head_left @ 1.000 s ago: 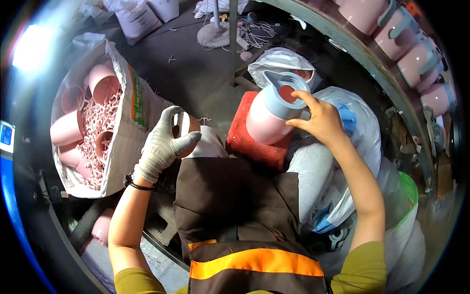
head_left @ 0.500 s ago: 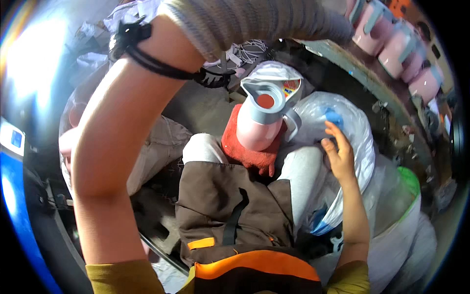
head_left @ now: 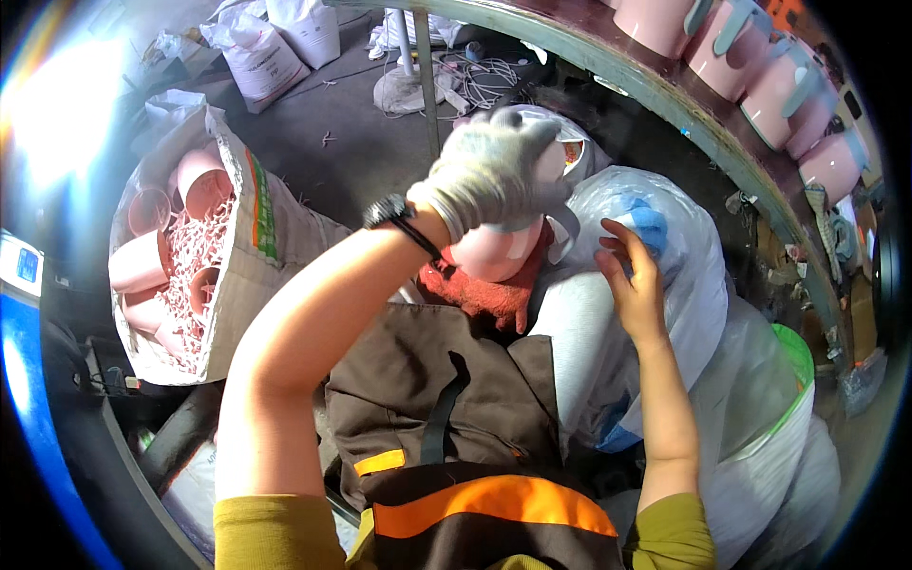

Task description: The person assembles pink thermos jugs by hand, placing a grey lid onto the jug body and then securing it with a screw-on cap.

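Between my knees, a pink jug (head_left: 494, 255) with a grey-blue handle rests on a red cloth (head_left: 480, 301). In a pale knit glove, my left hand (head_left: 496, 166) is over the jug's top and hides its spout and opening. Its fingers are smeared by motion, so whether they grip the jug is unclear. To the right of the jug's handle, my bare right hand (head_left: 635, 282) is raised with slightly bent fingers apart and nothing in it. Behind it lies a clear plastic bag (head_left: 679, 228) with something blue inside.
A white sack (head_left: 249, 285) of pink jug bodies and shredded scraps stands at left. More pink jugs (head_left: 727, 52) line a curved bench (head_left: 608, 47) at the far right. White sacks (head_left: 256, 66) and coiled cables (head_left: 489, 85) lie on the far floor. A green-rimmed bag (head_left: 793, 361) sits at right.
My left hand has come down from the bench at upper right to the jug's top, covering its opening. My right hand has shifted slightly left and stays open.
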Available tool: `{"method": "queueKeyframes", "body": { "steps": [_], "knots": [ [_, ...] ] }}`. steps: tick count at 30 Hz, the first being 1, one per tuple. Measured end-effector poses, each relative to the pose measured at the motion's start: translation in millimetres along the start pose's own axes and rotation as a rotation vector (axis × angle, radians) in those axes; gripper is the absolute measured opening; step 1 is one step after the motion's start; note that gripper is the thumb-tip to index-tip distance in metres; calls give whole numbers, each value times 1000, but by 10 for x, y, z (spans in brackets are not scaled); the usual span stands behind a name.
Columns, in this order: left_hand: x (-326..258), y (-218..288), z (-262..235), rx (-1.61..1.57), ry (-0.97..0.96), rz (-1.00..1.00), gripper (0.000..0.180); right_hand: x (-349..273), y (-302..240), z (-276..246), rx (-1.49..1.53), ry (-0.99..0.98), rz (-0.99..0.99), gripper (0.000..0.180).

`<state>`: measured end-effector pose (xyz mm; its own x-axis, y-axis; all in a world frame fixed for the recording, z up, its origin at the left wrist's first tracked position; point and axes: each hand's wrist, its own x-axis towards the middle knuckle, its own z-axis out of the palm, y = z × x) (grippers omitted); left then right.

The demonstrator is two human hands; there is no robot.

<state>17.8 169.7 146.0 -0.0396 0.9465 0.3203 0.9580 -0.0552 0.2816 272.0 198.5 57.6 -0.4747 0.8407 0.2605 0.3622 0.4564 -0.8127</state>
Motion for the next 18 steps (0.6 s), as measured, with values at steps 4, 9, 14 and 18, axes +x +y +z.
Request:
{"method": "queueKeyframes", "body": {
  "steps": [4, 9, 14, 18],
  "knots": [
    [173, -70, -432, -24, 392, 170, 65, -31, -64, 46, 39, -10, 120, 42],
    [35, -68, -132, 59, 276, 55, 61, 106, 83, 233, 18, -17, 6, 44],
    [-47, -202, 153, -36, 82, 83, 63, 397, 178, 438, -340, -197, -314, 53],
    [-183, -665, -168, -359, 312, -62, 66, 326, -223, -42, -373, 90, -497, 54]
  ]
}}
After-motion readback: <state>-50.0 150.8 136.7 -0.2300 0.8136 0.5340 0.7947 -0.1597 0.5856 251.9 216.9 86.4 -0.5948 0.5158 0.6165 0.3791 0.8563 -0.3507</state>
